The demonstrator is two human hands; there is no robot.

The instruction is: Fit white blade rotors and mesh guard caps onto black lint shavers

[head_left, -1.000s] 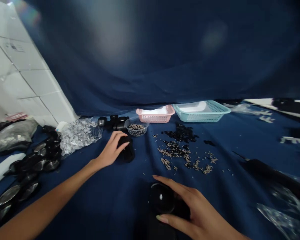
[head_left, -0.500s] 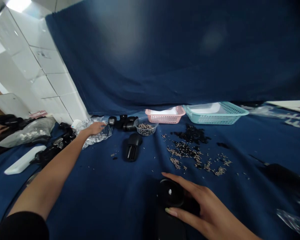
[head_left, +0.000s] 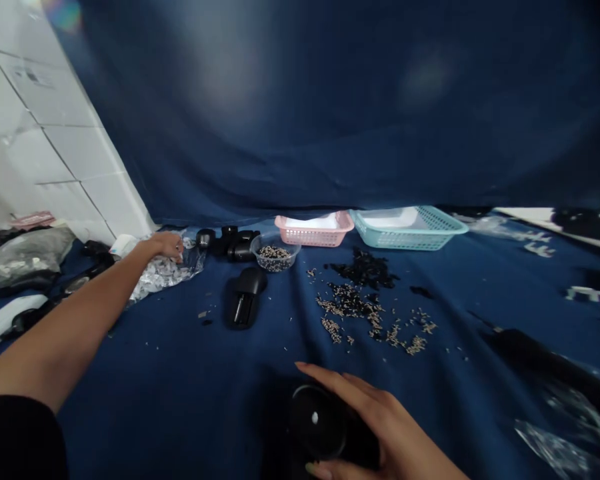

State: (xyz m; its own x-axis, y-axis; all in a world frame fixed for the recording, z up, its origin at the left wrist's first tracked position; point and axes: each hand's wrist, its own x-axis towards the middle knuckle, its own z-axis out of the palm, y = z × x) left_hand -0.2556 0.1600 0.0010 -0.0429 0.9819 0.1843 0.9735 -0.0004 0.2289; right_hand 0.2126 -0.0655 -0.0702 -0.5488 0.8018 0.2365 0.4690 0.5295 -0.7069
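My left hand [head_left: 167,245] reaches far out to the left, its fingers curled at a clear plastic bag [head_left: 163,275] of small whitish translucent pieces. Whatever those fingers pinch is too small to make out. Nearer to me, my right hand [head_left: 375,423] wraps its thumb and fingers around a black round-headed housing [head_left: 316,423], which has a small white spot on its round end. The lower part of this housing merges with shadow. A similar black housing [head_left: 246,298] lies on the blue cloth between my hands.
A clear bowl [head_left: 276,257] of small screws stands beside several black parts [head_left: 235,243]. Behind are a pink basket [head_left: 315,235] and a teal basket [head_left: 415,239]. Loose screws [head_left: 350,303] and black pieces [head_left: 365,268] lie spread out. A dark screwdriver-like tool [head_left: 525,350] lies right.
My left hand has bent its fingers down into the bag of small pieces. The view has turned slightly to the right. My right hand keeps its hold on the black housing.
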